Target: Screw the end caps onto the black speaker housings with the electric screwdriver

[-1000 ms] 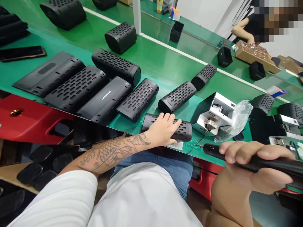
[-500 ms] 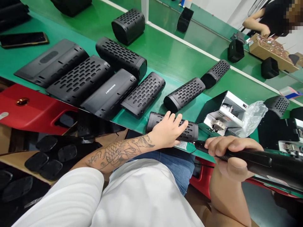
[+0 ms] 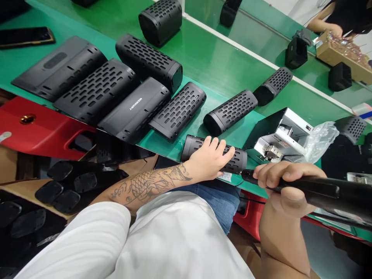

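My left hand [image 3: 211,159] lies over a black slotted speaker housing [image 3: 191,144], fingers spread across it and gripping it against the bench edge. In my right hand [image 3: 287,182] is a black electric screwdriver [image 3: 316,189], held level with its tip pointing left. That tip meets the right end of the housing, near its lower edge; the screw itself is too small to make out. Just beyond my right hand stands a black and silver screw feeder [image 3: 271,137]. Another slotted housing [image 3: 231,110] lies behind the one I hold.
Several black housings stand left on the green bench, one a Merkury-marked housing [image 3: 135,110]. A phone [image 3: 26,37] lies far left. Crumpled clear plastic [image 3: 322,139] sits beside the feeder. Below are a red stool [image 3: 43,131] and boxed black parts. Across the belt, a person handles a carton [image 3: 331,50].
The camera view has shifted slightly, so the bench things sit a little differently. The screwdriver tip has come in closer against the housing's end. My left hand keeps its hold.
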The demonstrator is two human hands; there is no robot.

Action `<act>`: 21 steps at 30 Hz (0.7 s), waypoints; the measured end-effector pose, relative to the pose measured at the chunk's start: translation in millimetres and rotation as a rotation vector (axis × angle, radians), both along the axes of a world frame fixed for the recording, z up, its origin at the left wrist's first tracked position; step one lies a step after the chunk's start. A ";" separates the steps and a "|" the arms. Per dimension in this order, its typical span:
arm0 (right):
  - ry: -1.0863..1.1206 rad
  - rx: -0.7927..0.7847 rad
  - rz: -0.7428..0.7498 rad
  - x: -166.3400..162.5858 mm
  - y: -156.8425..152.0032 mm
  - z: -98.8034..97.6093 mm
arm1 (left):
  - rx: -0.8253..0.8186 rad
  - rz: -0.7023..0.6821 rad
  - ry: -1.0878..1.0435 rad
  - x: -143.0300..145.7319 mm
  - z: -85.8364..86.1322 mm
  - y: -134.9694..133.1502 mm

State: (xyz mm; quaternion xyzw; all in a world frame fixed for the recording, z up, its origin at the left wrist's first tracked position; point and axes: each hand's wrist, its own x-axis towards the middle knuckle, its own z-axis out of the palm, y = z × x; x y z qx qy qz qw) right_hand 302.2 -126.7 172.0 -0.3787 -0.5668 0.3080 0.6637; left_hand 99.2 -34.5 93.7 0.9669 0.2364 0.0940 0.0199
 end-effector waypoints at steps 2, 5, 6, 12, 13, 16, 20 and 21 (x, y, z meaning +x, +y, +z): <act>0.006 -0.021 0.013 1.2 3.5 1.5 | -0.007 -0.002 0.013 0.1 1.2 -0.8; 0.011 -0.055 -0.005 3.7 5.8 2.6 | -0.009 -0.006 0.024 -0.1 2.5 -2.1; 0.012 -0.060 -0.015 4.7 5.7 2.2 | -0.009 -0.008 0.029 -0.2 2.7 -2.6; -0.009 -0.002 0.008 8.3 -0.7 -5.9 | -0.003 -0.010 0.046 -1.1 2.9 -5.5; -0.007 0.008 0.022 7.9 -2.9 -7.4 | -0.001 -0.010 0.046 -1.1 2.9 -5.8; 0.017 0.012 0.052 5.5 -10.4 -10.7 | -0.006 -0.009 0.042 -0.9 2.4 -6.7; 0.009 -0.008 0.105 3.9 -15.7 -13.4 | -0.014 -0.011 0.040 -0.5 1.7 -7.6; 0.005 -0.012 0.114 3.8 -15.6 -14.2 | -0.014 -0.012 0.043 -0.4 1.8 -7.7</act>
